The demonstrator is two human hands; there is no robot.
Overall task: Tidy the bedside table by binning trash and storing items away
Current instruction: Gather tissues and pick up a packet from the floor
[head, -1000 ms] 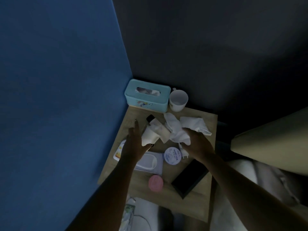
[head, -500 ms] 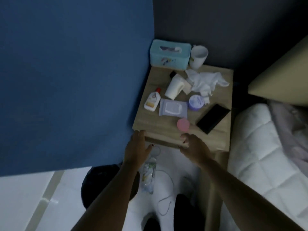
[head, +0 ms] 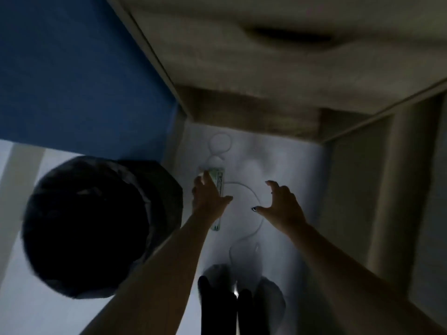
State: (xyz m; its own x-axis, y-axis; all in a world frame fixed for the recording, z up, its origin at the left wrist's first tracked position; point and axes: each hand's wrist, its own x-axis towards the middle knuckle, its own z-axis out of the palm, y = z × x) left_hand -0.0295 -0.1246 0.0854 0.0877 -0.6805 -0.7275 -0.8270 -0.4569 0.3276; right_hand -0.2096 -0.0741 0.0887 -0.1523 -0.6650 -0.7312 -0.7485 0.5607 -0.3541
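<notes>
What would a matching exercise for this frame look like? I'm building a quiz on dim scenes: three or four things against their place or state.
Things:
1. left hand
2. right hand
3. bin
4. cable

Places or states:
A. lined with a dark bag, standing by the blue wall
B. fingers spread, over the floor, holding nothing
C. lying in loops on the pale floor
D. reaching onto the green-labelled bottle on the floor

Pairs: 1-D, 2-B, 3-A, 4-C
</notes>
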